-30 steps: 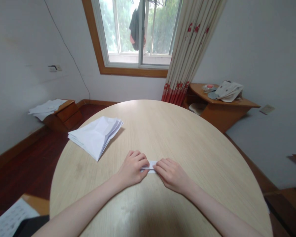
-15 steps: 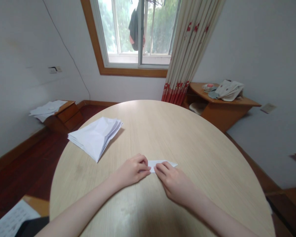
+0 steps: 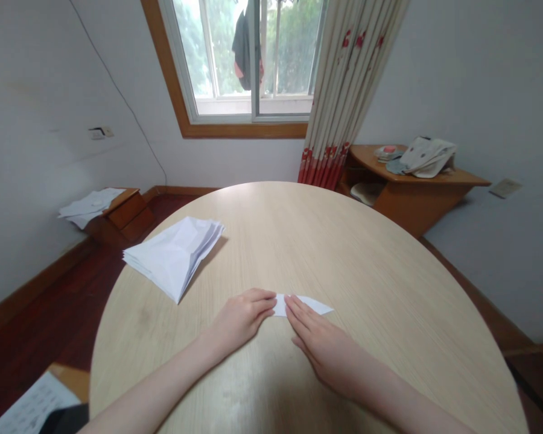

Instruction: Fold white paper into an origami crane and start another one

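A small folded strip of white paper (image 3: 314, 305) lies flat near the front middle of the round wooden table (image 3: 326, 241), its pointed end showing to the right. My left hand (image 3: 242, 318) rests on the strip's left end, fingers curled down on it. My right hand (image 3: 317, 340) lies flat over its middle, fingers stretched out and pressing down. Both hands hide most of the strip.
A stack of folded white sheets (image 3: 174, 253) sits on the table's left part. Beyond are a low wooden cabinet with papers (image 3: 113, 208) on the left, a wooden side table with a bag (image 3: 416, 175) on the right, and a curtain (image 3: 344, 90) by the window.
My right hand has slid back toward me and flattened, uncovering the strip's pointed right end. My left hand's fingers have loosened slightly but stay on the left end.
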The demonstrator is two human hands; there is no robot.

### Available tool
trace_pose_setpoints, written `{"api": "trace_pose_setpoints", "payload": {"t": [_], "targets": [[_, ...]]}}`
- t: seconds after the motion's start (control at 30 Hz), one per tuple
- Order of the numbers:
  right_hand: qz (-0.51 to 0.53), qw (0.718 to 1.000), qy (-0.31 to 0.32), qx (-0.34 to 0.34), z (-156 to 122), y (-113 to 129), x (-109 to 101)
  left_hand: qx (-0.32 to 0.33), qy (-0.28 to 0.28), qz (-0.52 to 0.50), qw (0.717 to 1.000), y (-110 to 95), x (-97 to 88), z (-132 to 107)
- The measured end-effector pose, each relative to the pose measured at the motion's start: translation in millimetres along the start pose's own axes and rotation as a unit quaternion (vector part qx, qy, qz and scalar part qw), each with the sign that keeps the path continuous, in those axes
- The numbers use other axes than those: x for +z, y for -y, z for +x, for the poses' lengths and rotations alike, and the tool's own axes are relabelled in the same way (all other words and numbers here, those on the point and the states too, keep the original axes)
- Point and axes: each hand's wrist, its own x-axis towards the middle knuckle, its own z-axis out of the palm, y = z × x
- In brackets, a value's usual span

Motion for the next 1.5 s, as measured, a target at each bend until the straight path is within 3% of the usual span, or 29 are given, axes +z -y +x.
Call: {"api": "trace_pose_setpoints", "payload": {"t": [0.73,1.0,1.23,1.5], "targets": [[-0.038,0.997,-0.002,0.062,-4,-8,18,-0.003,0.046,0.208,0.977,-17,26.2,-17],[-0.056,0.997,-0.028,0.034,6,-15,3,0.008,0.041,0.216,0.976,-11,18.6,-11],[0.021,0.996,-0.082,0.028,10,-19,2,-0.016,0.052,0.21,0.976,-7,10.2,-4],[0.073,0.992,-0.1,-0.02,15,-17,-11,-0.043,0.023,0.188,0.981,-6,1.3,2]]}}
